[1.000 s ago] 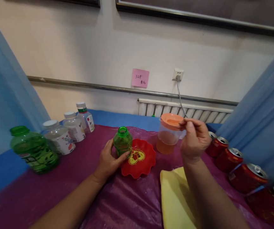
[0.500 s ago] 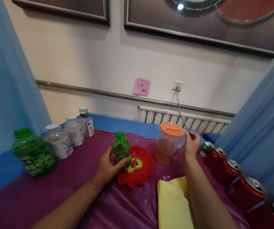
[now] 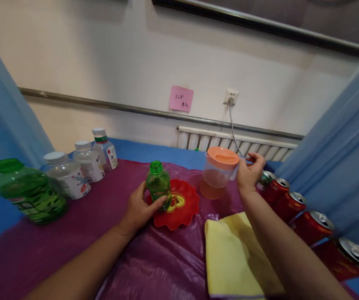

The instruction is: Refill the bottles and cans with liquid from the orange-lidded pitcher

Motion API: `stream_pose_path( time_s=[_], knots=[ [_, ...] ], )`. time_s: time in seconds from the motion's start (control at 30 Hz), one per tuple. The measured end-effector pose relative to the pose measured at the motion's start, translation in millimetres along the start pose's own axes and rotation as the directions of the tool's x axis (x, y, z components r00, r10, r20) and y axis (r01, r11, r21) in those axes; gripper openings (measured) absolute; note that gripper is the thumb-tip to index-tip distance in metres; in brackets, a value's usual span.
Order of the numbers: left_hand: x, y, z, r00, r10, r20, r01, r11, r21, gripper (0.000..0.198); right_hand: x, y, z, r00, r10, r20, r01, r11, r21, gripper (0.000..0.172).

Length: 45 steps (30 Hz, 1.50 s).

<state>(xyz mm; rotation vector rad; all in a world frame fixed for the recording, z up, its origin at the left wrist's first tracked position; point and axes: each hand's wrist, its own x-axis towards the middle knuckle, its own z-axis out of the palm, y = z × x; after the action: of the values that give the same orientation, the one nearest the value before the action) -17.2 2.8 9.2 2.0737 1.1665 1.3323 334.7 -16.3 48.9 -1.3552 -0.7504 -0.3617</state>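
Note:
My left hand (image 3: pixel 141 207) is wrapped round the lower part of an open green bottle (image 3: pixel 158 186), which stands upright over the left side of a scalloped red plate (image 3: pixel 185 203). To the right of the plate is a clear pitcher (image 3: pixel 214 177) with an orange lid (image 3: pixel 222 157) and pale orange liquid inside. My right hand (image 3: pixel 249 171) is closed at the pitcher's handle on its right side; the handle is partly hidden by the fingers. A folded yellow cloth (image 3: pixel 234 254) lies below the pitcher, partly under my right forearm.
Along the left stand a large green bottle (image 3: pixel 31 191) and several clear bottles with white caps (image 3: pixel 69 179). Several cans (image 3: pixel 312 227) line the right side. Purple sheeting (image 3: pixel 104 216) covers the blue surface. Behind are a radiator (image 3: pixel 204 139) and a wall socket (image 3: pixel 230 97).
The view has tilted down and shifted slightly, so things sit higher in the picture. My left hand still holds the green bottle, and my right hand remains at the pitcher's handle.

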Motion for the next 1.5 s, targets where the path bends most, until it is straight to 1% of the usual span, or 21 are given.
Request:
stream_pose_path(
  time_s=[0.07, 0.1, 0.13, 0.2, 0.23, 0.33, 0.4, 0.5, 0.6, 0.67, 0.77, 0.87, 0.93, 1.0, 1.03, 1.1, 1.2, 1.27, 1.33, 1.4, 1.5],
  knots=[
    [0, 1, 0.3, 1.0, 0.001, 0.007, -0.001, 1.0, -0.004, 0.054, -2, -16, -17, 0.976, -0.101, 0.191, 0.097, 0.995, 0.026, 0.021],
    [0, 2, 0.4, 1.0, -0.001, 0.011, 0.001, 1.0, -0.008, 0.055, -4, -22, -30, 0.93, -0.177, 0.322, 0.171, 0.984, 0.047, 0.018],
    [0, 2, 0.5, 1.0, -0.006, 0.013, 0.007, 1.0, -0.013, 0.055, -7, -25, -45, 0.858, -0.255, 0.446, 0.249, 0.966, 0.074, 0.016],
    [0, 3, 0.9, 1.0, -0.018, 0.011, 0.018, 1.0, -0.02, 0.058, -17, -22, -82, 0.631, -0.419, 0.653, 0.445, 0.885, 0.137, 0.019],
    [0, 3, 1.3, 1.0, -0.022, 0.005, 0.022, 1.0, -0.017, 0.059, -23, -17, -101, 0.586, -0.446, 0.676, 0.502, 0.855, 0.129, 0.022],
    [-1, 5, 3.4, 1.0, -0.016, 0.002, 0.016, 1.0, -0.012, 0.061, -44, 2, -149, 0.51, -0.366, 0.779, 0.54, 0.841, 0.042, 0.026],
    [-1, 5, 4.9, 1.0, -0.008, 0.023, 0.008, 1.0, -0.018, 0.063, -60, 10, -164, 0.402, -0.224, 0.888, 0.514, 0.858, -0.016, 0.04],
    [0, 6, 6.1, 0.999, -0.002, 0.046, 0.003, 1.0, -0.02, 0.065, -79, 11, -162, 0.225, -0.059, 0.973, 0.485, 0.873, -0.059, 0.067],
    [2, 4, 5.5, 0.999, -0.008, 0.04, 0.008, 1.0, 0.006, 0.066, -88, 7, -150, 0.136, -0.04, 0.99, 0.477, 0.878, -0.03, 0.046],
    [4, 3, 5.1, 1.0, -0.014, 0.022, 0.014, 1.0, 0.015, 0.066, -88, 3, -148, 0.164, -0.09, 0.982, 0.442, 0.897, 0.008, 0.034],
    [5, 1, 5.3, 1.0, -0.009, 0.007, 0.009, 1.0, 0.016, 0.065, -81, -2, -163, 0.326, -0.15, 0.933, 0.326, 0.945, 0.039, 0.03],
    [4, -1, 6.2, 1.0, 0.006, 0.021, -0.007, 1.0, 0.016, 0.066, -67, -12, -191, 0.539, 0.024, 0.842, 0.085, 0.993, -0.082, 0.03],
    [4, -1, 6.8, 1.0, 0.01, 0.026, -0.011, 1.0, 0.013, 0.068, -55, -22, -208, 0.676, 0.186, 0.713, -0.135, 0.983, -0.128, 0.033],
    [5, -2, 7.2, 1.0, 0.011, 0.023, -0.012, 1.0, 0.012, 0.068, -43, -35, -218, 0.776, 0.297, 0.556, -0.297, 0.95, -0.093, 0.041],
    [5, -2, 7.3, 1.0, 0.013, 0.019, -0.013, 1.0, 0.011, 0.068, -38, -43, -220, 0.794, 0.337, 0.506, -0.344, 0.935, -0.082, 0.046],
    [6, -2, 7.2, 1.0, 0.015, 0.015, -0.015, 1.0, 0.011, 0.069, -33, -58, -220, 0.762, 0.388, 0.519, -0.381, 0.916, -0.126, 0.053],
    [6, -1, 6.2, 1.0, 0.016, 0.021, -0.016, 1.0, 0.006, 0.07, -32, -78, -212, 0.593, 0.435, 0.678, -0.364, 0.896, -0.255, 0.052],
    [5, 0, 5.0, 0.999, 0.018, 0.027, -0.018, 1.0, -0.002, 0.069, -32, -85, -204, 0.521, 0.512, 0.683, -0.447, 0.845, -0.293, 0.047],
    [5, 1, 4.0, 0.999, 0.02, 0.025, -0.02, 1.0, -0.011, 0.067, -32, -87, -197, 0.509, 0.626, 0.59, -0.632, 0.738, -0.238, 0.044],
    [5, 1, 3.4, 1.0, 0.021, 0.023, -0.02, 1.0, -0.023, 0.066, -35, -85, -195, 0.549, 0.702, 0.454, -0.769, 0.637, -0.056, 0.041],
    [5, -1, 3.8, 1.0, 0.008, 0.025, -0.007, 0.999, -0.038, 0.068, -57, -75, -207, 0.57, 0.758, 0.319, -0.821, 0.544, 0.173, 0.042]
  ],
)
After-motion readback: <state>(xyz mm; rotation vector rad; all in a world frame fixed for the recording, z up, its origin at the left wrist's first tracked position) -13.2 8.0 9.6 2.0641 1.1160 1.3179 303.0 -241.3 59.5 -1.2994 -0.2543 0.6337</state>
